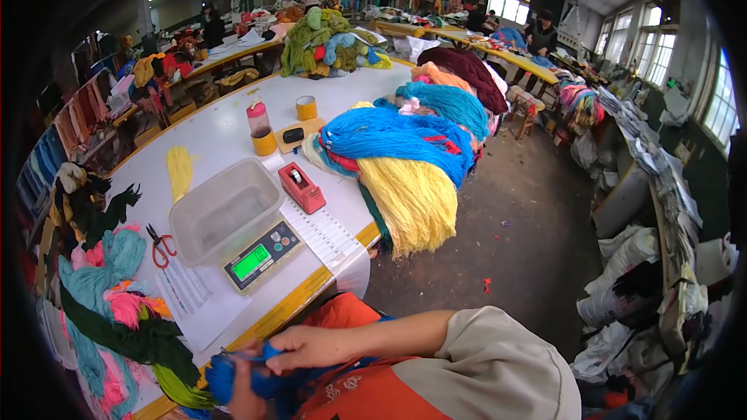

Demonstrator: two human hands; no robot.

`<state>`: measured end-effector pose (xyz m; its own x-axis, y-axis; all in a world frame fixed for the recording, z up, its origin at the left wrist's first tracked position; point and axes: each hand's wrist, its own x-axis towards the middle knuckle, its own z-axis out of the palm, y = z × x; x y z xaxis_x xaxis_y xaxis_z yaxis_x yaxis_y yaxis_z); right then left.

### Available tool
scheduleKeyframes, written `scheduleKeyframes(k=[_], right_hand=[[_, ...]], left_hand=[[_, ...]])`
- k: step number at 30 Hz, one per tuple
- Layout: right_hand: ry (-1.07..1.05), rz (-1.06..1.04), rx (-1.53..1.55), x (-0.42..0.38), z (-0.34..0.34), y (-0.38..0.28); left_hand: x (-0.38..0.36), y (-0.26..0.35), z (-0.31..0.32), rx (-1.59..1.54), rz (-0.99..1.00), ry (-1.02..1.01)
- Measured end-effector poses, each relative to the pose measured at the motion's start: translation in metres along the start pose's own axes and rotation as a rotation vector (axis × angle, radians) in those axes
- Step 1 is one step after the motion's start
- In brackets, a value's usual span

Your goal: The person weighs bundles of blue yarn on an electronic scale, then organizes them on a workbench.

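Observation:
Low in the view, above the lap, both my hands are together on a bundle of blue yarn (220,377). My right hand (307,348) has its fingers closed on a blue strand. Beside it, my left hand (247,393) is wrapped round the blue yarn, partly hidden at the frame's lower edge. Just beyond them on the table lie a printed sheet (191,295), red-handled scissors (160,249) and a scale (263,255) with a lit green display. A translucent plastic bin (226,210) rests on the scale.
A red tape dispenser (302,188), a pink-capped bottle (261,128) and a tape roll (306,107) stand on the white table (226,120). Large blue and yellow skeins (405,140) hang over its right edge. Mixed yarn (117,264) lies left. People are in the background.

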<state>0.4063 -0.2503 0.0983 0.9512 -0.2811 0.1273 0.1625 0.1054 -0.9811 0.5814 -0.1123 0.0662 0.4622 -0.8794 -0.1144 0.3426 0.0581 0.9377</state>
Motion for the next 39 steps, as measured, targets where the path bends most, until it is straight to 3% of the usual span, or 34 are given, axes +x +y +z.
scheduleKeyframes(k=[1, 2, 3, 4, 5, 6, 7, 8, 9, 11, 12, 15, 17, 20, 22, 24, 26, 27, 28, 29, 32, 34, 36, 39], right_hand=[[-0.016, 0.100, -0.022, -0.007, -0.012, -0.010], [0.065, 0.235, 0.041, -0.013, -0.029, -0.015], [0.214, 0.152, 0.076, -0.018, -0.039, -0.027], [0.296, 0.198, 0.074, -0.021, -0.063, -0.024], [0.390, 0.087, -0.202, -0.020, -0.076, -0.016], [0.476, -0.026, -0.477, -0.021, -0.083, -0.009], [0.358, 0.037, -0.754, -0.021, -0.077, -0.005], [0.148, 0.100, -0.876, -0.020, -0.057, -0.013], [-0.063, 0.159, -0.988, -0.017, -0.033, -0.025], [-0.102, 0.112, -1.004, -0.011, -0.006, -0.025], [-0.095, 0.107, -0.967, -0.010, -0.001, -0.026], [-0.122, 0.142, -0.899, -0.011, -0.008, -0.034], [-0.097, 0.100, -0.818, -0.018, -0.016, -0.027], [-0.071, 0.092, -0.693, -0.026, -0.029, -0.015], [-0.033, 0.117, -0.541, -0.031, -0.040, 0.003], [-0.013, 0.200, -0.187, -0.037, -0.048, 0.012], [0.059, 0.152, -0.134, -0.046, -0.050, 0.020], [0.117, 0.393, -0.136, -0.055, -0.052, 0.016], [0.150, -0.080, -0.562, -0.065, -0.064, 0.056], [0.211, -0.197, -0.625, -0.072, -0.072, 0.064], [0.490, 0.164, -0.755, -0.093, -0.101, 0.035], [0.719, 0.059, -1.038, -0.102, -0.145, 0.045], [0.789, 0.058, -1.100, -0.097, -0.176, 0.037], [0.687, -0.125, -1.296, -0.085, -0.215, 0.038]], left_hand=[[0.005, 0.006, -0.044, -0.209, -0.001, -0.309], [0.007, 0.013, -0.070, -0.480, 0.025, -0.491], [0.008, 0.021, -0.097, -0.743, 0.002, -0.689], [-0.003, 0.039, -0.085, -0.868, 0.130, -0.692], [-0.015, 0.067, -0.056, -0.997, 0.258, -0.706], [-0.028, 0.077, -0.017, -0.916, 0.504, -0.650], [-0.030, 0.077, 0.029, -0.883, 0.662, 0.050], [-0.022, 0.057, 0.015, -0.435, 0.626, -0.062], [-0.022, 0.053, 0.017, -0.106, 0.467, -0.140], [-0.026, 0.052, 0.034, 0.494, 0.135, -0.329], [-0.012, 0.037, 0.039, 0.731, 0.407, -0.389], [-0.009, 0.023, 0.060, 0.758, 0.317, -0.375], [-0.007, 0.024, 0.064, 0.514, -0.012, -0.503], [0.005, 0.017, 0.055, 0.659, 0.005, -0.554], [-0.003, 0.026, 0.061, 0.515, 0.007, -0.441], [-0.003, 0.023, 0.054, 0.332, -0.014, -0.355], [-0.001, 0.021, 0.048, 0.248, 0.020, -0.258], [-0.002, 0.026, 0.043, 0.220, 0.018, -0.252], [-0.005, 0.031, 0.048, 0.215, 0.048, -0.193], [-0.005, 0.033, 0.043, 0.231, 0.059, -0.190], [-0.010, 0.033, 0.034, 0.239, 0.073, -0.147], [-0.013, 0.032, 0.033, 0.241, 0.041, -0.139], [-0.012, 0.027, 0.034, 0.222, 0.013, -0.184], [-0.012, 0.025, 0.041, 0.267, -0.007, -0.273]])
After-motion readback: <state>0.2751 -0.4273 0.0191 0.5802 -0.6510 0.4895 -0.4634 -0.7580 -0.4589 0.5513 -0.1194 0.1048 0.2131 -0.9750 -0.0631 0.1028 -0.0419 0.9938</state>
